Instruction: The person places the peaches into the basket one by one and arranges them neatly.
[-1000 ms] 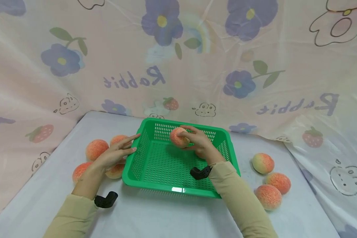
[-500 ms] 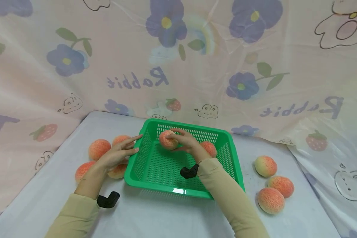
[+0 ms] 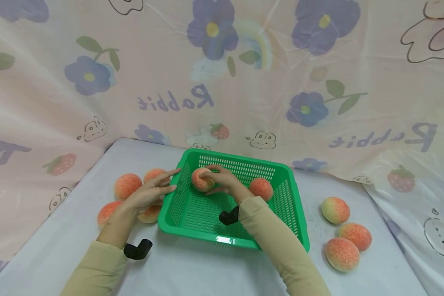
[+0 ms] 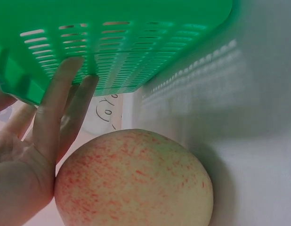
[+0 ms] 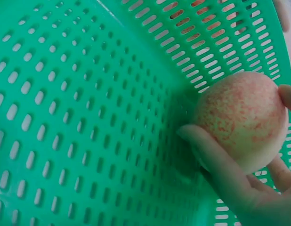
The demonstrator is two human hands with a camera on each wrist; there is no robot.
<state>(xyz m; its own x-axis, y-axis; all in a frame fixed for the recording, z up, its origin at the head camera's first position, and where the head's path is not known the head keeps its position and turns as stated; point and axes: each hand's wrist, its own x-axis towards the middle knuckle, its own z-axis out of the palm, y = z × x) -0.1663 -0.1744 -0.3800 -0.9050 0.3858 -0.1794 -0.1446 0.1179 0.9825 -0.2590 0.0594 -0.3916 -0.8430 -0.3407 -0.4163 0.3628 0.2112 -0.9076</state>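
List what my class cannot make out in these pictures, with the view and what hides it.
Head: the left hand covers part of a peach beside the green basket.
Head: the right sleeve hides part of the basket's near rim.
Left wrist: the bottom edge cuts off the nearest peach.
Right wrist: the held peach hides some of the right hand.

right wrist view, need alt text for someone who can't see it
A right hand holds a round, pale yellow, red-speckled peach inside a green plastic basket, near its slotted wall. The basket's perforated floor fills the left side.

peach (image 5: 243, 117) inside green slotted basket (image 5: 148, 52)
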